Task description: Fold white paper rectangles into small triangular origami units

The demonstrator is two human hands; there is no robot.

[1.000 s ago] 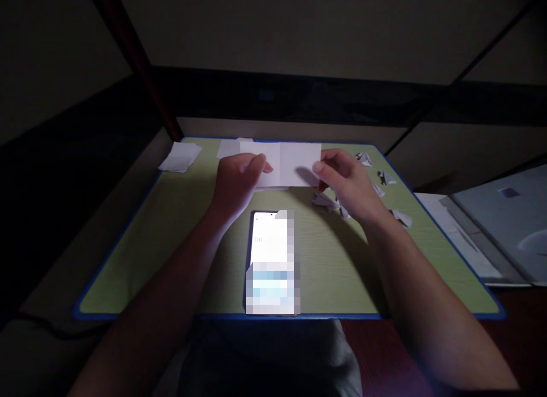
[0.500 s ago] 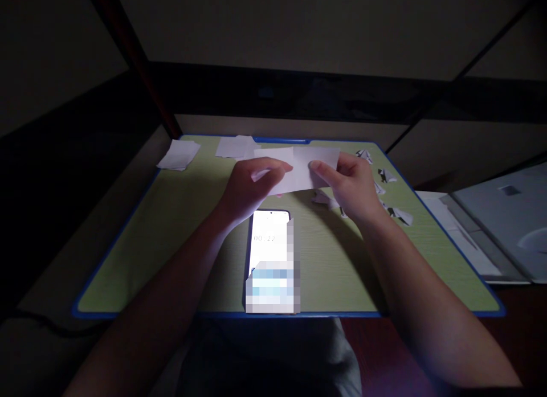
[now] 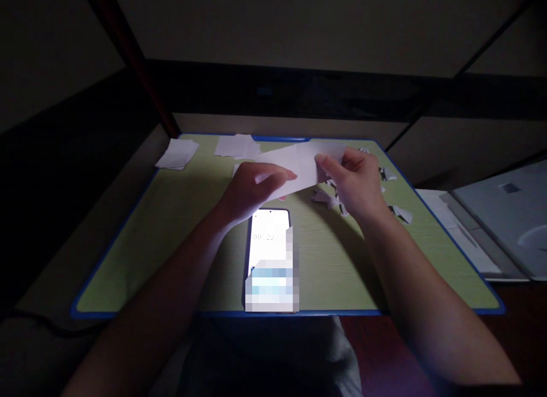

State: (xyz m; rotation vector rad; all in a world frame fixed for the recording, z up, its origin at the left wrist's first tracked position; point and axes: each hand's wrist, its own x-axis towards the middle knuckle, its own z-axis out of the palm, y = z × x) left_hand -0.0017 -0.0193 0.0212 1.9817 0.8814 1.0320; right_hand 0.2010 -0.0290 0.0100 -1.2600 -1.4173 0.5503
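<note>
A white sheet of paper (image 3: 299, 166) with a faint crease across its middle is held up between both hands, above the back half of the small table. My left hand (image 3: 258, 186) pinches its left part, thumb and forefinger together. My right hand (image 3: 354, 175) grips the right end, with the thumb on the near face and the other fingers behind, partly hidden. The sheet tilts, its right end higher. Under and beyond my right hand lie several folded paper pieces (image 3: 325, 197), some with dark patches.
A lit phone (image 3: 270, 249) showing a timer lies at the table's near edge. Loose white sheets (image 3: 177, 154) lie at the back left, with more sheets (image 3: 237, 146) at the back middle. The green table (image 3: 171, 243) has a blue rim. A pale box-like object (image 3: 508, 215) stands to the right.
The paper has tilted, its right end rising and its left end dropping slightly. My right hand has shifted a little to the right; my left hand has barely moved.
</note>
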